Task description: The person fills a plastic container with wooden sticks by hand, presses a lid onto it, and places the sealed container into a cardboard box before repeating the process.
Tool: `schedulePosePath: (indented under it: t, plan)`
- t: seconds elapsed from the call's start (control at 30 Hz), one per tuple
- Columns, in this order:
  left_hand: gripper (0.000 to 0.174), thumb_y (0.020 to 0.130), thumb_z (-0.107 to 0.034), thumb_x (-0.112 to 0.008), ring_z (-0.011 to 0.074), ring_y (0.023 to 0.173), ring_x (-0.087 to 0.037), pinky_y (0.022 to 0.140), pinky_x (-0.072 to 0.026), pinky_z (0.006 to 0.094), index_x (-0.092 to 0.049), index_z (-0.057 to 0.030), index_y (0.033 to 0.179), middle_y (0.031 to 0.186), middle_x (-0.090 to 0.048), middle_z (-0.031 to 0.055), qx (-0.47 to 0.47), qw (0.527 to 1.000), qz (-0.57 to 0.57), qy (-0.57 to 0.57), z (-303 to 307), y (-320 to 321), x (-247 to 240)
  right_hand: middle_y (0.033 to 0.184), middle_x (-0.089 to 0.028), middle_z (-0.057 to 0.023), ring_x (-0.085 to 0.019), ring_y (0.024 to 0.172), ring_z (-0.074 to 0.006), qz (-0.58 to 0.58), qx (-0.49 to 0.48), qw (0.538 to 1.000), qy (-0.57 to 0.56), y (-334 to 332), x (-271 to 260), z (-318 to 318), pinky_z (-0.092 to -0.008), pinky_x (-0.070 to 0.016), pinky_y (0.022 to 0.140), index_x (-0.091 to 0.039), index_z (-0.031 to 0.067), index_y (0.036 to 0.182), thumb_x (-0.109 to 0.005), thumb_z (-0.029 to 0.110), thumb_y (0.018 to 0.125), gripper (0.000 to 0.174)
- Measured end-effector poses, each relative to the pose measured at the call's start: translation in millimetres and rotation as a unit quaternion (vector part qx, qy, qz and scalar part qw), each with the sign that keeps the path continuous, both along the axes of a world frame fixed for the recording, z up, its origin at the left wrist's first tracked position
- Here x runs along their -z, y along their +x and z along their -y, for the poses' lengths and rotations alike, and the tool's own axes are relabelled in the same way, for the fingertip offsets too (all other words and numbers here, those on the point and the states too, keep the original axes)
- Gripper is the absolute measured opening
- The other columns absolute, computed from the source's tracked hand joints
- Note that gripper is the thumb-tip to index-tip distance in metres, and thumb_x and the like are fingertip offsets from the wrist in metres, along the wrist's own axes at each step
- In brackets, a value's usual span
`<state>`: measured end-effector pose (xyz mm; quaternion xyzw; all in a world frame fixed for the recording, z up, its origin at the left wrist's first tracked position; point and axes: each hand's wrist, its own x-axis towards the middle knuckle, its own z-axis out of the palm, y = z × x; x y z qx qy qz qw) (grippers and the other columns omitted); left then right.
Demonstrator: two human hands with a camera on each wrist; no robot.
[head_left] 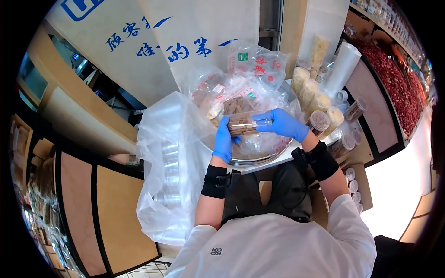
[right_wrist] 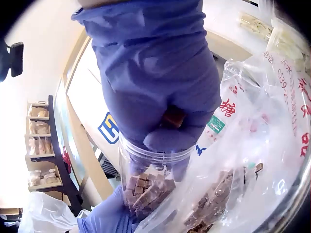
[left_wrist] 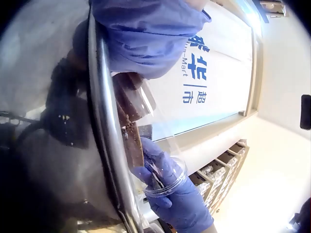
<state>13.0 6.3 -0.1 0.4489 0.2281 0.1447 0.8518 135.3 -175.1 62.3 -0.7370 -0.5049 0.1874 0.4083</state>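
My left hand (head_left: 223, 141), in a blue glove, grips a clear plastic jar (head_left: 238, 124) lying on its side over a round metal basin (head_left: 252, 162). Brown sticks (right_wrist: 146, 191) with squared ends fill part of the jar. My right hand (head_left: 286, 124), also gloved, has its fingers inside the jar's mouth (left_wrist: 167, 187). One brown stick (right_wrist: 174, 116) shows between its curled fingers in the right wrist view. In the basin lies an open clear bag (head_left: 259, 65) with red print, holding more brown sticks (right_wrist: 214, 194).
Filled jars with pale contents (head_left: 320, 102) and a jar of brown pieces (head_left: 319, 121) stand right of the basin, near a plastic roll (head_left: 342, 67). A wrapped stack of clear containers (head_left: 171, 171) lies at left. A box of jars (head_left: 354, 187) sits lower right.
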Motion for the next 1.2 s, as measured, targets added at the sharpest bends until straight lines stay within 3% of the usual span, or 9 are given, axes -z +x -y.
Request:
schedulePosePath:
  t: [0.17, 0.23, 0.33, 0.4, 0.53, 0.77, 0.97, 1.1, 1.2]
  plan:
    - [0.044, 0.087, -0.052, -0.046, 0.015, 0.067, -0.056, 0.051, -0.041, 0.0282, -0.057, -0.012, 0.103, 0.084, -0.06, 0.0029, -0.043, 0.999, -0.001, -0.03, -1, -2, -1, 0.086, -0.067, -0.0045, -0.06, 0.071, -0.0105, -0.009, 0.085, 0.996, -0.008, 7, 2, 8, -0.0255, -0.0494, 0.066, -0.067, 0.0023, 0.106, -0.067, 0.02, 0.084, 0.028]
    - [0.045, 0.087, -0.053, -0.046, 0.0145, 0.067, -0.056, 0.05, -0.0397, 0.0275, -0.057, -0.0123, 0.102, 0.083, -0.06, 0.0029, -0.055, 0.997, 0.029, -0.04, 0, -3, -5, 0.074, -0.063, -0.0019, -0.056, 0.062, -0.0088, -0.203, 0.186, 0.952, 0.131, 1, -12, 11, -0.0253, -0.0459, 0.058, -0.067, 0.0013, 0.095, -0.064, 0.023, 0.086, 0.023]
    - [0.047, 0.087, -0.056, -0.045, 0.0126, 0.065, -0.055, 0.049, -0.0371, 0.0256, -0.056, -0.0127, 0.101, 0.081, -0.06, 0.0026, -0.076, 0.995, 0.049, -0.044, 3, -7, -9, 0.079, -0.062, -0.0002, -0.056, 0.066, -0.0077, -0.303, 0.255, 0.899, 0.185, 13, -16, 19, -0.0254, -0.0455, 0.059, -0.064, 0.0031, 0.101, -0.06, 0.02, 0.086, 0.023]
    - [0.048, 0.086, -0.058, -0.044, 0.011, 0.063, -0.054, 0.049, -0.037, 0.0238, -0.057, -0.0137, 0.102, 0.079, -0.059, 0.002, -0.07, 0.995, -0.066, 0.009, 4, -7, -13, 0.083, -0.061, -0.0017, -0.057, 0.071, -0.0095, -0.392, 0.178, 0.872, 0.232, 17, -12, 21, -0.0255, -0.0462, 0.062, -0.061, 0.0028, 0.107, -0.058, 0.018, 0.087, 0.025]
    - [0.049, 0.086, -0.058, -0.044, 0.0103, 0.059, -0.052, 0.049, -0.0369, 0.0222, -0.057, -0.0144, 0.103, 0.076, -0.059, 0.0014, -0.051, 0.997, -0.063, 0.014, 4, -5, -11, 0.097, -0.06, -0.0077, -0.058, 0.086, -0.0155, -0.492, 0.067, 0.809, 0.315, 16, -2, 7, -0.0267, -0.0472, 0.075, -0.052, 0.0008, 0.119, -0.054, 0.012, 0.088, 0.032]
    - [0.048, 0.09, -0.051, -0.043, 0.0099, 0.073, -0.056, 0.053, -0.0396, 0.0235, -0.053, -0.0159, 0.121, 0.093, -0.059, 0.0007, -0.087, 0.994, 0.06, 0.023, 6, -14, -15, 0.105, -0.06, -0.0078, -0.059, 0.098, -0.0157, -0.235, 0.145, 0.895, 0.352, -11, 17, -7, -0.0269, -0.047, 0.088, -0.044, 0.0017, 0.122, -0.057, -0.001, 0.088, 0.037]
    - [0.049, 0.092, -0.047, -0.043, 0.011, 0.085, -0.056, 0.06, -0.0426, 0.0255, -0.048, -0.0167, 0.13, 0.106, -0.059, 0.0001, -0.073, 0.993, 0.096, 0.017, 6, -13, -18, 0.098, -0.062, -0.005, -0.059, 0.085, -0.0089, -0.151, 0.202, 0.89, 0.38, -26, 10, 2, -0.0236, -0.0491, 0.076, -0.055, 0.0015, 0.108, -0.066, -0.002, 0.082, 0.029]
    - [0.051, 0.092, -0.047, -0.043, 0.0112, 0.09, -0.056, 0.064, -0.0429, 0.0249, -0.046, -0.0164, 0.133, 0.11, -0.058, 0.0004, -0.072, 0.99, 0.116, 0.021, 7, -13, -15, 0.092, -0.064, -0.0029, -0.059, 0.08, -0.0073, -0.231, 0.198, 0.862, 0.406, -23, 7, 7, -0.0217, -0.0488, 0.072, -0.059, 0.0016, 0.1, -0.068, -0.002, 0.079, 0.023]
    - [0.053, 0.091, -0.048, -0.044, 0.011, 0.093, -0.055, 0.065, -0.0427, 0.0242, -0.045, -0.0166, 0.134, 0.112, -0.057, 0.0002, -0.075, 0.988, 0.133, 0.019, 8, -16, -18, 0.09, -0.065, -0.0013, -0.061, 0.079, -0.007, -0.21, 0.179, 0.897, 0.346, -26, 15, 8, -0.0192, -0.0477, 0.072, -0.06, 0.0017, 0.102, -0.068, -0.001, 0.08, 0.024]
